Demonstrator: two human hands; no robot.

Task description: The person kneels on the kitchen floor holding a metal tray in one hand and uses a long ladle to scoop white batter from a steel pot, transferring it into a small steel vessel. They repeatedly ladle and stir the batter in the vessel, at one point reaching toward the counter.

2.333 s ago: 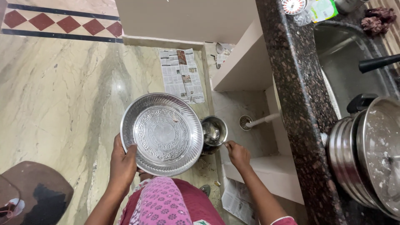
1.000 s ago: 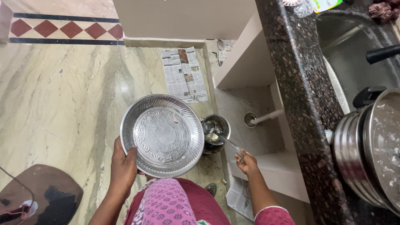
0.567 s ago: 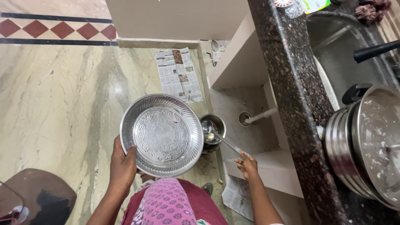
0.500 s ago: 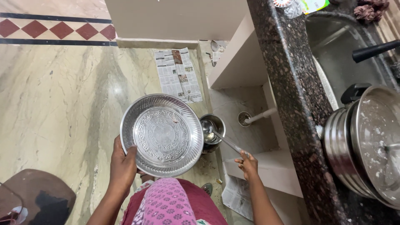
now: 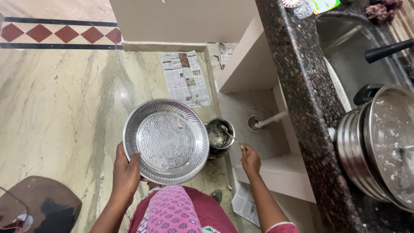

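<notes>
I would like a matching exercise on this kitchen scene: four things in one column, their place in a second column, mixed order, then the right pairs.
Things:
1. plate
2. spoon
3. newspaper
4. pot

Places:
A. on the floor by the wall
B. on the dark counter
C. in the left hand
D. in the right hand, tip in the small bowl

Pairs: 1-C, 2-D, 3-A, 4-B
</notes>
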